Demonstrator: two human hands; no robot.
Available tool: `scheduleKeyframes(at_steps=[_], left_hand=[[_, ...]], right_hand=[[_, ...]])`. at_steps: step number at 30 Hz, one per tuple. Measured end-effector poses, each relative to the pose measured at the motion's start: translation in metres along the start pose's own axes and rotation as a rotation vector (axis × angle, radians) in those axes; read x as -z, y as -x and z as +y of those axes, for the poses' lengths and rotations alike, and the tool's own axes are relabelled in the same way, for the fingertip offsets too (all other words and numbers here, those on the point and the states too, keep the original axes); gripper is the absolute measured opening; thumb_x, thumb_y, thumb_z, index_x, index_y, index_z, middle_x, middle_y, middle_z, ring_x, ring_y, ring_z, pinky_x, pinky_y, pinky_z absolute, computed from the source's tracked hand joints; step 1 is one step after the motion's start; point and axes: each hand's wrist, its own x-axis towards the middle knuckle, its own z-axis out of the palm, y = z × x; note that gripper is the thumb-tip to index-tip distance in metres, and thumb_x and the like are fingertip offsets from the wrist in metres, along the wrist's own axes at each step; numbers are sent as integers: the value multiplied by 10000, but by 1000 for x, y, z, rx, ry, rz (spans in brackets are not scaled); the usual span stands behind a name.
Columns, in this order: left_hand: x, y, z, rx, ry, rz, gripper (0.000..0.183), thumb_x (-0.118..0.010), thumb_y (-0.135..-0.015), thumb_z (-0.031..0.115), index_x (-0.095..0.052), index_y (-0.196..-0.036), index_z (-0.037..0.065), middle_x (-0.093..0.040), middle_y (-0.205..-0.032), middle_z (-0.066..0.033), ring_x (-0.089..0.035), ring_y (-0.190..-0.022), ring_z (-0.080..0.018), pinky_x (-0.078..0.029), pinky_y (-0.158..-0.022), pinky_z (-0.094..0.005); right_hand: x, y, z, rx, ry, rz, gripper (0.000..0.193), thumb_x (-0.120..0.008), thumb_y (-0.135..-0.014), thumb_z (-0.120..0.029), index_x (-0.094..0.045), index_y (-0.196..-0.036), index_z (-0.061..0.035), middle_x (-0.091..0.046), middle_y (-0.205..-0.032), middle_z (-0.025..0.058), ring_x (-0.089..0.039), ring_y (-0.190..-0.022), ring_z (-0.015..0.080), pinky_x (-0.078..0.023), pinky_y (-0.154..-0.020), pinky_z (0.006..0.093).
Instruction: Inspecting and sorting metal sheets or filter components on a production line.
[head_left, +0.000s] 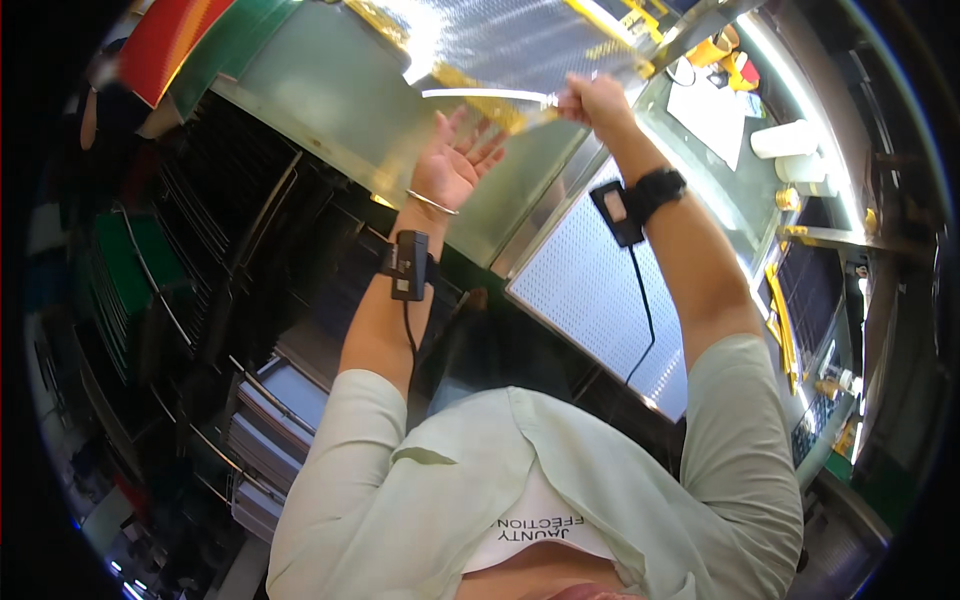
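My right hand (597,100) is closed, its fingertips pinching the right end of a thin, slightly curved white strip (488,94). That strip runs leftward along the near edge of a shiny, fine-patterned panel (530,45) with yellow borders. Just below the panel's near edge, my left hand (455,165) is open, palm up and fingers spread. Nothing shows in it, and whether its fingertips touch the panel I cannot tell. Strong glare hides part of the panel's left side.
A greenish tabletop (330,110) lies beneath. Nearer me on the right is a white perforated board (600,270). White rolls (783,140) and a paper sheet (708,115) lie along the right side. Dark racks (215,220) and stacked trays (275,420) stand at left, below a red panel (172,45).
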Motion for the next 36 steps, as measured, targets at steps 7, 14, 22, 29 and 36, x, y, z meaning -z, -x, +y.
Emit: scheduleKeyframes(at_steps=[7,14,22,29,36], left_hand=[[25,-32,-16,-99,-192,132,344,-365,-949,195,-359,-1280,101,-465,-1246,-136,-499,-1095,-267,-452,-908,-437],[28,-35,-12,-112,-236,153,467,-398,-941,281,-275,-1373,153,-441,-1261,-150,-501,-1070,-282,-439,-912,-395],[21,-54,-19,-67,-229,241,499,-461,-919,265,-271,-1381,242,-371,-1302,-177,-509,-1043,-323,-475,-857,-402],[4,-87,-20,-165,-523,500,366,-517,-837,-24,-467,-1196,25,-590,-920,-120,-615,-696,-213,-548,-601,-325],[22,-90,-32,-211,-638,632,272,-521,-812,-54,-569,-1074,2,-619,-891,-143,-633,-695,-191,-557,-591,-296]], right_hand=[[-19,61,9,528,1291,1,387,-669,-720,-418,-617,-832,-51,-630,-853,125,-607,-794,276,-479,-727,361],[-71,66,33,1069,1157,-101,281,-611,-747,-285,-586,-913,-59,-609,-930,131,-600,-853,260,-487,-712,375],[-62,35,20,710,1078,-158,202,-493,-806,-190,-572,-692,-44,-574,-607,181,-580,-592,359,-459,-554,445],[-58,7,-33,724,1285,-86,184,-499,-814,-198,-599,-755,-55,-611,-662,164,-616,-654,333,-479,-572,432],[-28,-35,-141,1200,1117,347,186,-514,-850,-219,-572,-762,-65,-618,-691,157,-610,-646,338,-475,-566,428]])
